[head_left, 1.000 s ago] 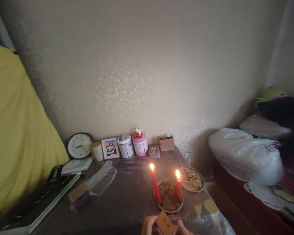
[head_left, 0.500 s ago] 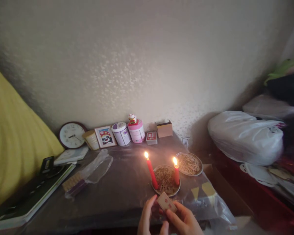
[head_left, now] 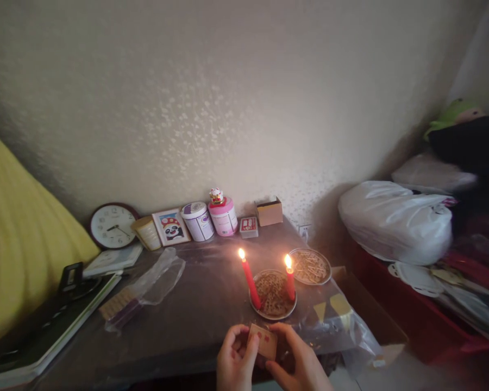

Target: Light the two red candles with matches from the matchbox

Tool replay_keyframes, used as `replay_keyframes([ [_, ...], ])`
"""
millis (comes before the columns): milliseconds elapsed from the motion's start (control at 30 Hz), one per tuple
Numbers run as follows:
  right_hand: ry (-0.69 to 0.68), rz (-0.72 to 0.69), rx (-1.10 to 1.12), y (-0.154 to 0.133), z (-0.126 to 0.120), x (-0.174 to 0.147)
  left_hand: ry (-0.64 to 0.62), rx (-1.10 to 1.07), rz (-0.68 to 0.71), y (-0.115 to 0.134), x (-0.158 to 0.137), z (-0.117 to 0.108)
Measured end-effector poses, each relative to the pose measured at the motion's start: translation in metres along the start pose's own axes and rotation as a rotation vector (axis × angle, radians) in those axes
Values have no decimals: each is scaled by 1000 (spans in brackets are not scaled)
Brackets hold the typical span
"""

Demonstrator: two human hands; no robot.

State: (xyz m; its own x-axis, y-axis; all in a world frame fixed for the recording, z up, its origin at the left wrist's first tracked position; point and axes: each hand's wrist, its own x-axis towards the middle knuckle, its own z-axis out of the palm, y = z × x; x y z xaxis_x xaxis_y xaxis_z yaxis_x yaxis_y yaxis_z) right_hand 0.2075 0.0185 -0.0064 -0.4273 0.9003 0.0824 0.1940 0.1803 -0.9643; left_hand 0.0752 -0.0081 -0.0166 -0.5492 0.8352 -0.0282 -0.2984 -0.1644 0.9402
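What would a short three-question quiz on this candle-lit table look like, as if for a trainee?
1. True or false: both red candles are lit.
2. What do the two hands hold between them? A) a clock B) a small box C) a plate
3. Which thing leans on the wall farthest left in the row?

Key:
1. True. The left candle and right candle both carry flames, standing in the near plate.
2. B. The left hand and right hand grip a small box near the table edge.
3. The round clock.
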Motion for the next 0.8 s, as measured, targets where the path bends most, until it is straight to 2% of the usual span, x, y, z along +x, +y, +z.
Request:
replay_keyframes([
  [167, 32, -37, -119, -10, -2, 0, -21, 2, 7, 4, -2, 3],
  [300, 26, -23, -117, -13, -3, 0, -48, 98, 80, 7, -3, 1],
  [400, 33, 14, 7, -13, -4, 0, -60, 146, 147, 9, -6, 1],
  [500, 22, 33, 215, -13, -3, 1, -54, 87, 182, 11, -10, 5],
  [800, -42, 46, 574, -2, 2, 6, -10, -60, 137, 19, -11, 10],
])
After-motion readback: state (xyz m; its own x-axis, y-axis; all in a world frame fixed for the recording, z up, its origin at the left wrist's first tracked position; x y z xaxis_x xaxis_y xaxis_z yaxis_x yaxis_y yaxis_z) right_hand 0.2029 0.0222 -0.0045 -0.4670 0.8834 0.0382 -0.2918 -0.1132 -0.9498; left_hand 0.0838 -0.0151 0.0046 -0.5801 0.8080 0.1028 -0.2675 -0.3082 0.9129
